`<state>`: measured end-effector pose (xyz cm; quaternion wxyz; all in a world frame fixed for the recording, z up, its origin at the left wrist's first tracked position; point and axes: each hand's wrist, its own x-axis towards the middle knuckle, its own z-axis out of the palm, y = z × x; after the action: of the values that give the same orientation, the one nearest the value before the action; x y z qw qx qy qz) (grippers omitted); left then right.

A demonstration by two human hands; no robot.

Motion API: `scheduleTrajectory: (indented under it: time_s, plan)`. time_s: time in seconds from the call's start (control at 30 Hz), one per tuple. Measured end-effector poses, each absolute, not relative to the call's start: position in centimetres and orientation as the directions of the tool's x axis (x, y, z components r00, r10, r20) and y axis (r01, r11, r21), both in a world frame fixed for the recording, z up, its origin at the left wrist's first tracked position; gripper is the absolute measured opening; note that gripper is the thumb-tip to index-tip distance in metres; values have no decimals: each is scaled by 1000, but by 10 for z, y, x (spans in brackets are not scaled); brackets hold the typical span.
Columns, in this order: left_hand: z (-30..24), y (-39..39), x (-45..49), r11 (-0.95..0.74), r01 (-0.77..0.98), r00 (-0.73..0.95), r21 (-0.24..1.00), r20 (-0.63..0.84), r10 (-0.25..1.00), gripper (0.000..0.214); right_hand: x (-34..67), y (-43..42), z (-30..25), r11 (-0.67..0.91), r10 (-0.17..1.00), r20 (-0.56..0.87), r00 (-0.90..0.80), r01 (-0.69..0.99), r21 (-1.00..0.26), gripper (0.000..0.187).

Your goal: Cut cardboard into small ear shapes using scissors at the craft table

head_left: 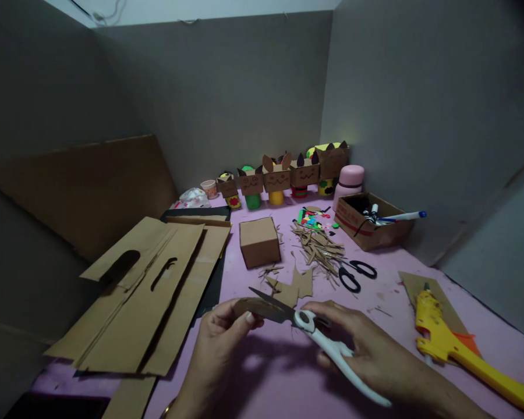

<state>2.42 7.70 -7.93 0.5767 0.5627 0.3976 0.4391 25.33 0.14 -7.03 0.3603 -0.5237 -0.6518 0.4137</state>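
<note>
While flat cardboard sheets (126,334) lie stacked at left, the left hand (218,340), near centre, pinches a small cardboard piece (250,306) between thumb and fingers. Cardboard box (259,241) sits farther back. White-handled scissors (327,343) next, blades at the piece, right hand (360,340) gripping the handles. Thin cardboard strips (318,250) lie beyond, black-handled scissors (349,280) just beside them. Open pen box (378,237) stands far right; yellow glue gun (458,353) lies near right, partly over a flat board (448,306).

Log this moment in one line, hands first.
Left hand: pinching brown piece | Right hand: holding white-handled scissors, blades at the piece | Ahead: cardboard box, scrap strips | Right side: yellow glue gun
</note>
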Motion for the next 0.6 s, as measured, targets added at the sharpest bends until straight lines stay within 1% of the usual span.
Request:
scheduleTrajectory:
  time_s: [0.27, 0.47, 0.6]
  plan:
    - [-78, 77, 28, -13, -51, 299, 999, 28, 954, 7, 254, 2, -74, 128, 981, 63, -184, 370, -920, 60]
    - [-80, 76, 26, 4, -68, 314, 998, 18, 949, 8, 252, 2, -72, 122, 980, 48, -195, 390, -913, 60]
    - [-80, 76, 28, 11, -86, 317, 996, 17, 948, 8, 251, 2, -70, 124, 980, 48, -192, 407, -905, 57]
